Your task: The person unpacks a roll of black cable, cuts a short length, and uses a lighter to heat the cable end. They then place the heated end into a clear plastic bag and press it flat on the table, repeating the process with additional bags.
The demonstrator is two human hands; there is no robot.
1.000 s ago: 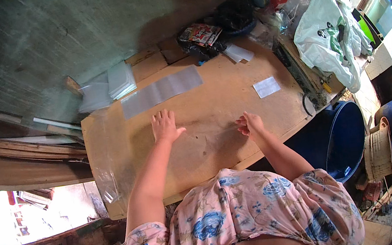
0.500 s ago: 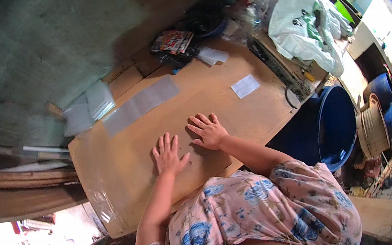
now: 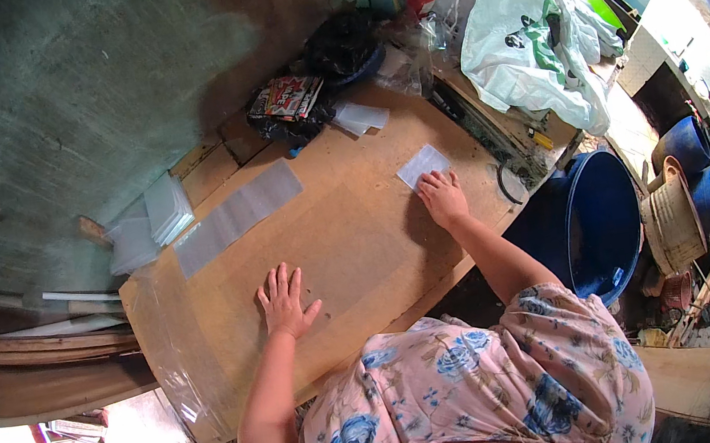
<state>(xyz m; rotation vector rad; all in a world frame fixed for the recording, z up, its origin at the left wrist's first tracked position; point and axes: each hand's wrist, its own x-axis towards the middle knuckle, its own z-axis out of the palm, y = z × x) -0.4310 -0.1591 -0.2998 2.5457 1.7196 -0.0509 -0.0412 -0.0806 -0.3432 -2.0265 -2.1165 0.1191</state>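
Note:
My left hand [image 3: 287, 305] lies flat on the tan wooden tabletop [image 3: 339, 170], its fingers spread and nothing in them. Farther right, my right hand [image 3: 443, 198] reaches away from me. Its fingertips rest on the near edge of a small whitish rectangular sheet [image 3: 423, 162], and the fingers look stretched out. Whether the sheet is paper or plastic I cannot tell. Beyond my left hand lies a long translucent plastic strip [image 3: 238, 216]. A faint darker rectangle shows on the tabletop between my hands.
A stack of clear plastic sheets [image 3: 167, 209] sits at the back left by the wall. At the back are a black plastic bag [image 3: 341, 44], a printed packet [image 3: 288, 97] and small clear sheets [image 3: 359, 117]. A white sack [image 3: 519, 38] and a blue barrel [image 3: 604, 224] stand right.
My right hand has left its place beside the left hand and moved right to the small whitish sheet. My left hand stays flat on the tabletop. The view has shifted slightly.

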